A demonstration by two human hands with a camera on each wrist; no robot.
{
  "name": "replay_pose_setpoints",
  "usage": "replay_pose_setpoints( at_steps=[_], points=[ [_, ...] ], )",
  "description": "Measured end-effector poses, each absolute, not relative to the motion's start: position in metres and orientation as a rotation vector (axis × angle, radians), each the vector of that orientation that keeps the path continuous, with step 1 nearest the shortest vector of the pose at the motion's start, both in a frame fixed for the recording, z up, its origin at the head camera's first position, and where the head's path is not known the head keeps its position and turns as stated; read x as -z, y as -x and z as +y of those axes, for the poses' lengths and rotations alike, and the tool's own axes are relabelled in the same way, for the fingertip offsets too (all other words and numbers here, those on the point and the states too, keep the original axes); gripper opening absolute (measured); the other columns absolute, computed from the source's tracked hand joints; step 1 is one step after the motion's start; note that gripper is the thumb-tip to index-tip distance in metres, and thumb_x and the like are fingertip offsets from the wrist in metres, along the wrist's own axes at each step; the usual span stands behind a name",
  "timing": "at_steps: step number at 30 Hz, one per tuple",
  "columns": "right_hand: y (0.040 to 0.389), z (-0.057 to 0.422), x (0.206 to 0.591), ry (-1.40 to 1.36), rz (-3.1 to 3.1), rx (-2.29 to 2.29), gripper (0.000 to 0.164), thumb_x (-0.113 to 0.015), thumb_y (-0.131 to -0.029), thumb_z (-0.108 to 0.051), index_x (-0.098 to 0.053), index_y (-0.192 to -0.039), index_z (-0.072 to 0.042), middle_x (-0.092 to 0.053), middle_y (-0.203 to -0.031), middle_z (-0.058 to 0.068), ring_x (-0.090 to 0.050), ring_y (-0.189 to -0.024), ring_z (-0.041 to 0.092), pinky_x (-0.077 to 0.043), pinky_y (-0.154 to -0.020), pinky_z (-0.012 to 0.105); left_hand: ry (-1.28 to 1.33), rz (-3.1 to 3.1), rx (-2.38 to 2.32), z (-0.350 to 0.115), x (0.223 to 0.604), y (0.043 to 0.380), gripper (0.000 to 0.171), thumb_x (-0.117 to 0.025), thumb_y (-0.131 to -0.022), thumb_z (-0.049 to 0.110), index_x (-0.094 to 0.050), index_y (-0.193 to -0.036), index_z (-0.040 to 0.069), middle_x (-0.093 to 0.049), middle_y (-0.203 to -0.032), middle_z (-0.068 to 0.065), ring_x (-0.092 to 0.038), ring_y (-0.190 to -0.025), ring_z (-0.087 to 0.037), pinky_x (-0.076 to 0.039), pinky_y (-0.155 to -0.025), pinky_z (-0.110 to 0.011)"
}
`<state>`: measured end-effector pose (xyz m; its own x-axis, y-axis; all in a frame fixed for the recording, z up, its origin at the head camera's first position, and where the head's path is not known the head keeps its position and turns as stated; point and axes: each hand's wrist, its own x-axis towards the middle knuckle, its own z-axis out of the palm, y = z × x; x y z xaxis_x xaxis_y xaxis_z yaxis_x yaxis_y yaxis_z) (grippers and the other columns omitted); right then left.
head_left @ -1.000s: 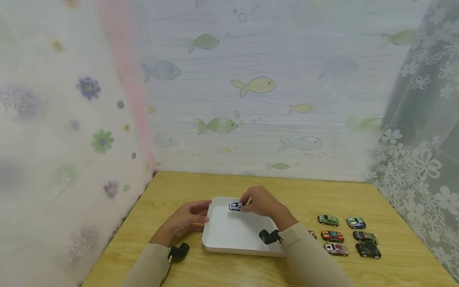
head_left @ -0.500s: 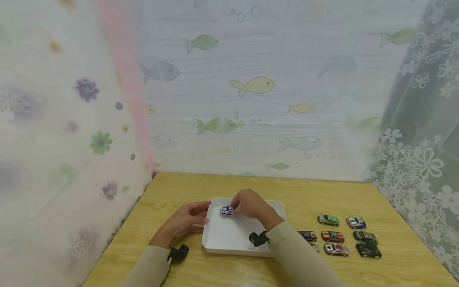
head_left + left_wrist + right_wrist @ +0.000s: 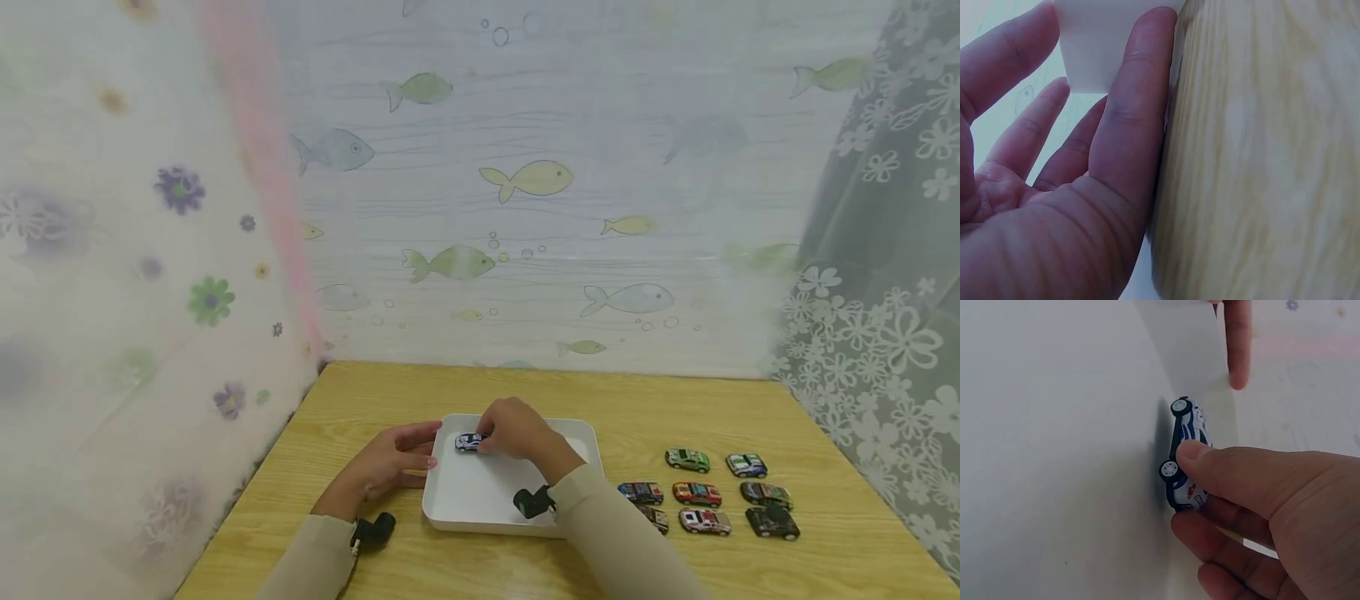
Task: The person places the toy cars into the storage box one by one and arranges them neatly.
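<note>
A small white and blue toy car is pinched between the thumb and fingers of my right hand. It is at the far left part of a white tray, close above or on its floor; I cannot tell which. In the right wrist view the toy car shows two wheels on its near side, with the thumb against its flank. My left hand rests at the tray's left side, fingers extended along the rim. In the left wrist view the left hand's fingers touch the tray's outer wall.
Several toy cars stand in rows on the wooden table right of the tray, among them a green car, a red and yellow car and a black car. Patterned curtains hang behind and at both sides.
My right hand has moved left over the tray and slightly nearer with the toy car in its pinch. More cars on the right have come into sight. The left hand stays in place.
</note>
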<state>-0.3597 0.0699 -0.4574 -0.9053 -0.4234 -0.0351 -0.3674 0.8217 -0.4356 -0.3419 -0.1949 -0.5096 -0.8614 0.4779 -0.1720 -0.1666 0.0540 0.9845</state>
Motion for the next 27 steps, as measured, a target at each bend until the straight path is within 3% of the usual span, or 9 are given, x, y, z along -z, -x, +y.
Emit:
replay_pose_setpoints(
  at_steps=[27],
  points=[
    [0.3609,0.0689,0.4648,0.618,2.901,0.562,0.015,-0.085,-0.087,-0.024,-0.084,-0.101,-0.019,-0.073,-0.088,-0.011,-0.06,-0.08,0.008,-0.057,-0.08,0.029,-0.324,1.867,-1.854,-0.1955,0.5088,0.342,0.075,-0.074,-0.094,0.003,-0.039,-0.16,0.01,-0.042,-0.161,-0.021,-0.054,-0.139,-0.034,-0.06,-0.095,-0.052]
  ],
)
